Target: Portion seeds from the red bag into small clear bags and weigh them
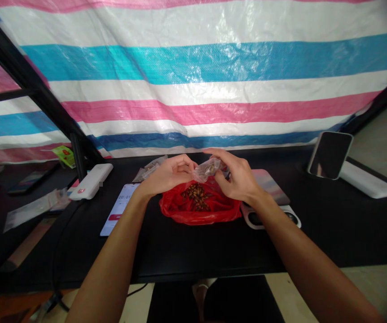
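A small clear plastic bag [208, 168] with something brownish inside is held between my two hands. My left hand [173, 172] has its fingers curled in at the bag's left end. On the right end, my right hand [235, 176] closes thumb and fingers around it. Directly below lies an open red plastic bag [196, 218], its sides spread out. Small brown seed-like pieces [196, 196] are heaped in it. Several more clear plastic bags [150, 168] lie behind my left hand, partly hidden by it.
Left of the red bag is a phone [121, 210] showing a timer; beyond it lies a white power bank [92, 181]. A pinkish flat device [270, 186] sits under my right forearm. Another phone [330, 154] stands upright at right. Striped sheeting [193, 63] hangs behind the black table [200, 251].
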Available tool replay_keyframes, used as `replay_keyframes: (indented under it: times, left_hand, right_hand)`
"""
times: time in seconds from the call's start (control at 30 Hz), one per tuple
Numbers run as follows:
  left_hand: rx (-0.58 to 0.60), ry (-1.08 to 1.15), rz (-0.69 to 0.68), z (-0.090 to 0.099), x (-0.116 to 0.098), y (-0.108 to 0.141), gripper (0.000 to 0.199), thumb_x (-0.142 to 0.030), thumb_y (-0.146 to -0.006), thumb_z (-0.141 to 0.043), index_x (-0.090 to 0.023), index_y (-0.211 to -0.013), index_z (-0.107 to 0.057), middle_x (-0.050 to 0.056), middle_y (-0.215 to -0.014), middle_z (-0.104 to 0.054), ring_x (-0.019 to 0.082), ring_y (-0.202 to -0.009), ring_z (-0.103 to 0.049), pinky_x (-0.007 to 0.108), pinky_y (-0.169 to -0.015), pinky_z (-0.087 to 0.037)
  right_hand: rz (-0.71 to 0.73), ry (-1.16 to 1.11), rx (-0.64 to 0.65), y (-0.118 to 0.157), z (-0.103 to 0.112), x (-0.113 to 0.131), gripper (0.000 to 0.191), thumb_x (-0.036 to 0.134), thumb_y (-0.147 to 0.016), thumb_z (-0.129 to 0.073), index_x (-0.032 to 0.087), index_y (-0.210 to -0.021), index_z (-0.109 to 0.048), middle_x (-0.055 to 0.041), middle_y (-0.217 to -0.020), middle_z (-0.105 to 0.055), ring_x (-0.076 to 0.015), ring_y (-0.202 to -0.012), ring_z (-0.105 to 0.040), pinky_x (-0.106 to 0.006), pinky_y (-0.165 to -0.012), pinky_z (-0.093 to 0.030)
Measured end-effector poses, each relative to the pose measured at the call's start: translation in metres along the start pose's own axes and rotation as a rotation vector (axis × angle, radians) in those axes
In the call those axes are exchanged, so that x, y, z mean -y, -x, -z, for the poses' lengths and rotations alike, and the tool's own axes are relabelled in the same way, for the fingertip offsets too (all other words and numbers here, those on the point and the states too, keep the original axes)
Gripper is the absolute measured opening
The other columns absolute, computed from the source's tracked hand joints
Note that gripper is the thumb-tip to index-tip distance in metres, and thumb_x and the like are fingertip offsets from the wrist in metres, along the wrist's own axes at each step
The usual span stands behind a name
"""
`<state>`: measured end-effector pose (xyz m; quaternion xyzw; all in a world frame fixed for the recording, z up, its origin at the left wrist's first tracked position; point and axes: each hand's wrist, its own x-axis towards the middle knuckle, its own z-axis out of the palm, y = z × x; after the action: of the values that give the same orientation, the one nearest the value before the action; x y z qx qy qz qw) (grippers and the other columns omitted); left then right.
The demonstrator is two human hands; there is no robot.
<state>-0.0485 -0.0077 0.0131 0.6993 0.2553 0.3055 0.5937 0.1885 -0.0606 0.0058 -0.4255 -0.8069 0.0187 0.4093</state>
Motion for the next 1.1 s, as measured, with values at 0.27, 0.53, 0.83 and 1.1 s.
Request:
replay_keyframes:
  times: [0.27, 0.53, 0.83, 1.1]
  left_hand:
    - [0.218, -0.039, 0.116, -0.019, 0.015, -0.001, 0.065, -0.026, -0.086, -0.078, -0.025, -0.142, -0.044, 0.010, -0.122, -0.069, 0.022, -0.113, -0.070, 0.042, -0.101, -0.055]
    - [0.166, -0.228, 0.009, -0.032, 0.011, -0.010, 0.031, -0.036, -0.087, -0.076, -0.018, -0.112, -0.070, 0.007, -0.109, -0.075, 0.025, -0.105, -0.069, 0.040, -0.095, -0.055]
    - [0.133, -0.148, 0.005, -0.035, 0.017, -0.009, 0.037, -0.042, -0.084, -0.080, -0.018, -0.111, -0.071, 0.006, -0.106, -0.076, 0.024, -0.099, -0.070, 0.039, -0.092, -0.056]
    - [-0.072, -0.391, -0.060, -0.007, 0.013, -0.009, 0.044, -0.051, -0.096, -0.062, -0.022, -0.129, -0.063, 0.011, -0.135, -0.068, 0.024, -0.122, -0.064, 0.037, -0.105, -0.050]
  right_hand:
    - [0.055, -0.116, 0.169, 0.000, -0.008, 0.010, 0.071, 0.004, -0.076, -0.051, 0.026, -0.144, -0.055, -0.0050, -0.142, -0.067, -0.0244, -0.117, -0.069, -0.037, -0.100, -0.056]
    - [0.023, -0.132, -0.007, 0.001, -0.013, 0.007, 0.065, 0.005, -0.078, -0.050, 0.025, -0.139, -0.059, -0.0071, -0.123, -0.073, -0.0222, -0.105, -0.070, -0.036, -0.092, -0.058]
    - [0.067, -0.044, -0.150, 0.001, -0.015, 0.010, 0.041, 0.013, -0.095, -0.051, 0.025, -0.131, -0.065, -0.0060, -0.118, -0.076, -0.0218, -0.103, -0.071, -0.039, -0.091, -0.058]
    - [-0.045, 0.077, -0.302, -0.007, -0.009, -0.003, 0.023, 0.022, -0.101, -0.051, 0.026, -0.113, -0.070, -0.0077, -0.112, -0.075, -0.0240, -0.103, -0.070, -0.039, -0.088, -0.058]
